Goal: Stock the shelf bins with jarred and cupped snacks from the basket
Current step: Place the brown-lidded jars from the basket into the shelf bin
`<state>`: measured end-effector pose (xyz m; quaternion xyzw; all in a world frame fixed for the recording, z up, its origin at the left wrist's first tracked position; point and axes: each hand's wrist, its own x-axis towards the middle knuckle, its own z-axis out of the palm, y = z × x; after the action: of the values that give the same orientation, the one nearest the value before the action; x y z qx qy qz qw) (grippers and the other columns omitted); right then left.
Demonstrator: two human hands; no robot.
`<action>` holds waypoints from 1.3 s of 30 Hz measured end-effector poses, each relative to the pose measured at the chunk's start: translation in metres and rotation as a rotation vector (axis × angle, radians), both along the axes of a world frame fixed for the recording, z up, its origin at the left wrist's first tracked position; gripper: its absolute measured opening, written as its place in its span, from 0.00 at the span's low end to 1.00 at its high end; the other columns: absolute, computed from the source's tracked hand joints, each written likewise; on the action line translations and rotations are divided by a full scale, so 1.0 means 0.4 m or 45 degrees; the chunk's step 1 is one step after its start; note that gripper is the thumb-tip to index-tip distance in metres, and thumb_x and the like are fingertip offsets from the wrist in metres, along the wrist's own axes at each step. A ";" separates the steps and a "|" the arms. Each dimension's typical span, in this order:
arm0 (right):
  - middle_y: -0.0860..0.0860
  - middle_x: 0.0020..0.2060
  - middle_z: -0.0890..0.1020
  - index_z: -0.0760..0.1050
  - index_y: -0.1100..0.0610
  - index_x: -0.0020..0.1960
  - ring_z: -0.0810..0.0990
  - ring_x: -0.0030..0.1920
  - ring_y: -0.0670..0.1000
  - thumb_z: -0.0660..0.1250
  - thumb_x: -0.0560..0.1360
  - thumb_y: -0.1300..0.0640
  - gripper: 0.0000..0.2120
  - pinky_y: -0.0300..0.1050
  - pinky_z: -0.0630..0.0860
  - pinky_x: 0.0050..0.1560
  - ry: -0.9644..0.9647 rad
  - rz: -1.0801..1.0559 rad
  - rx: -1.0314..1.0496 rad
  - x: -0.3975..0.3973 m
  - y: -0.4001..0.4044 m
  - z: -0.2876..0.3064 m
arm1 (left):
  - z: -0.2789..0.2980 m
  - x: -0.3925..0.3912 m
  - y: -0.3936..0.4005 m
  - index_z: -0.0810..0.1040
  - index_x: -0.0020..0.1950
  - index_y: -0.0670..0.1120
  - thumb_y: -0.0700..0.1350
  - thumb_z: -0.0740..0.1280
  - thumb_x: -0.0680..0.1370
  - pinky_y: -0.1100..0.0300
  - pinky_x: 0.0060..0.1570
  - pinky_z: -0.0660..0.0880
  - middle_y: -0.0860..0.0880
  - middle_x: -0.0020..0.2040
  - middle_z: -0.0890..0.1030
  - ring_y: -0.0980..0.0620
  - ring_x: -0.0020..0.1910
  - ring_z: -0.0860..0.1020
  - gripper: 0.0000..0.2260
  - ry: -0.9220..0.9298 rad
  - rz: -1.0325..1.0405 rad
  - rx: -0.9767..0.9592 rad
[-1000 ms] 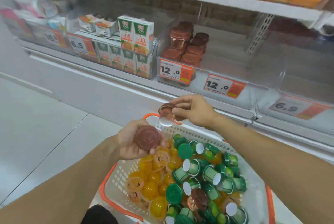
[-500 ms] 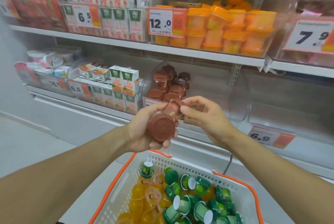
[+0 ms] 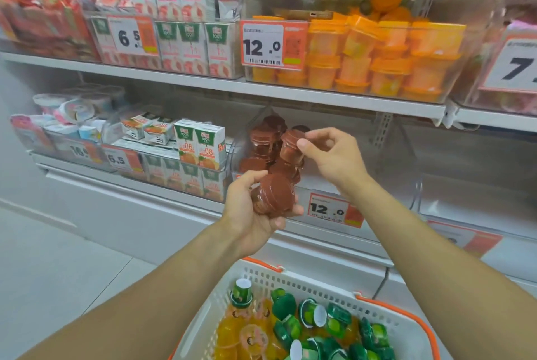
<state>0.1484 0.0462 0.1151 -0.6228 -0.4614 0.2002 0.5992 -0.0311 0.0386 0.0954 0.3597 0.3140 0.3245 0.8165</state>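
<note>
Down low, nearest: white basket (image 3: 200, 327) with orange rim, full of green cups (image 3: 312, 311) and yellow cups (image 3: 229, 329). Pale tiled floor (image 3: 58, 278) left of the basket.

Above the basket, left hand (image 3: 250, 211) wrapped round a brown jar (image 3: 274, 195), lid facing the camera. Higher and a bit right, right hand (image 3: 331, 153) pinching another brown jar (image 3: 292, 146) with thumb and fingers, right at the open front of a clear bin (image 3: 406, 156).

More brown jars (image 3: 266, 139) piled in that bin, partly hidden behind the held jar. Price tag (image 3: 334, 210) reading 12.0 below the bin. Juice boxes (image 3: 199, 146) left of the bin. Shelf (image 3: 290, 95) above the bin, with orange tubs (image 3: 377, 63) in a clear box.

Since half a second ago: hands pulled apart, right one lifted up to the bin, left one with its jar about where it was. Basket lower in view.
</note>
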 end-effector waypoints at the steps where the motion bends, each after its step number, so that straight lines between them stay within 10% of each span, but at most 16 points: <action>1: 0.49 0.47 0.84 0.80 0.55 0.51 0.82 0.46 0.44 0.76 0.73 0.56 0.08 0.33 0.76 0.46 -0.052 -0.024 0.006 0.009 0.025 -0.008 | 0.000 0.000 0.002 0.78 0.54 0.32 0.52 0.58 0.80 0.64 0.19 0.69 0.36 0.41 0.79 0.41 0.32 0.82 0.23 -0.007 0.026 -0.020; 5: 0.49 0.51 0.83 0.78 0.52 0.54 0.82 0.53 0.48 0.73 0.75 0.57 0.09 0.44 0.78 0.56 -0.138 -0.075 -0.012 0.027 0.104 -0.066 | -0.006 0.001 0.012 0.78 0.49 0.31 0.52 0.56 0.84 0.62 0.25 0.79 0.36 0.39 0.80 0.42 0.33 0.83 0.25 -0.051 0.044 -0.053; 12: 0.50 0.48 0.83 0.79 0.52 0.58 0.81 0.31 0.42 0.69 0.79 0.55 0.09 0.28 0.73 0.30 -0.385 -0.109 -0.060 0.025 0.135 -0.085 | -0.004 0.014 0.017 0.77 0.59 0.29 0.54 0.53 0.85 0.60 0.29 0.81 0.32 0.48 0.81 0.41 0.35 0.84 0.28 -0.135 0.008 -0.097; 18: 0.53 0.55 0.79 0.77 0.49 0.60 0.76 0.49 0.35 0.67 0.79 0.51 0.11 0.29 0.71 0.53 -0.489 -0.188 -0.028 0.030 0.128 -0.089 | -0.007 0.006 0.025 0.78 0.56 0.28 0.53 0.53 0.85 0.60 0.27 0.80 0.31 0.47 0.81 0.40 0.35 0.84 0.28 -0.199 0.115 -0.115; 21: 0.52 0.48 0.81 0.78 0.51 0.51 0.74 0.44 0.33 0.66 0.79 0.55 0.03 0.23 0.67 0.46 -0.514 -0.242 0.192 0.006 0.087 -0.034 | -0.004 0.000 0.033 0.80 0.50 0.32 0.54 0.53 0.85 0.61 0.25 0.79 0.33 0.44 0.82 0.43 0.32 0.84 0.28 -0.177 0.192 -0.072; 27: 0.55 0.39 0.80 0.81 0.58 0.54 0.77 0.36 0.51 0.72 0.76 0.48 0.14 0.47 0.74 0.39 -0.149 0.718 -0.292 -0.039 -0.004 0.061 | 0.005 -0.006 0.030 0.76 0.32 0.45 0.60 0.51 0.83 0.66 0.20 0.53 0.47 0.23 0.68 0.53 0.16 0.60 0.28 0.106 0.336 0.075; 31: 0.55 0.44 0.81 0.79 0.55 0.60 0.79 0.40 0.55 0.73 0.71 0.43 0.23 0.54 0.78 0.43 -0.126 0.835 -0.390 -0.066 -0.043 0.072 | 0.009 0.005 0.023 0.76 0.30 0.46 0.60 0.53 0.83 0.66 0.22 0.53 0.49 0.23 0.64 0.53 0.19 0.60 0.28 0.176 0.341 0.168; 35: 0.63 0.47 0.82 0.78 0.58 0.60 0.80 0.43 0.62 0.70 0.72 0.43 0.23 0.52 0.79 0.43 -0.008 0.765 -0.456 -0.052 -0.063 0.088 | 0.017 -0.005 0.004 0.74 0.51 0.47 0.54 0.66 0.81 0.61 0.24 0.67 0.45 0.39 0.81 0.54 0.27 0.76 0.10 0.341 0.425 0.657; 39: 0.66 0.50 0.82 0.79 0.60 0.58 0.82 0.47 0.63 0.71 0.74 0.45 0.22 0.53 0.81 0.50 0.080 0.739 -0.501 -0.027 -0.082 0.074 | 0.006 -0.013 -0.017 0.69 0.58 0.46 0.41 0.74 0.76 0.67 0.33 0.76 0.47 0.48 0.81 0.60 0.35 0.81 0.17 0.358 0.448 0.923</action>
<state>0.1376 0.0136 0.1447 -0.5628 -0.5533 0.4662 0.3998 -0.0363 0.0320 0.0977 0.6052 0.3447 0.4961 0.5185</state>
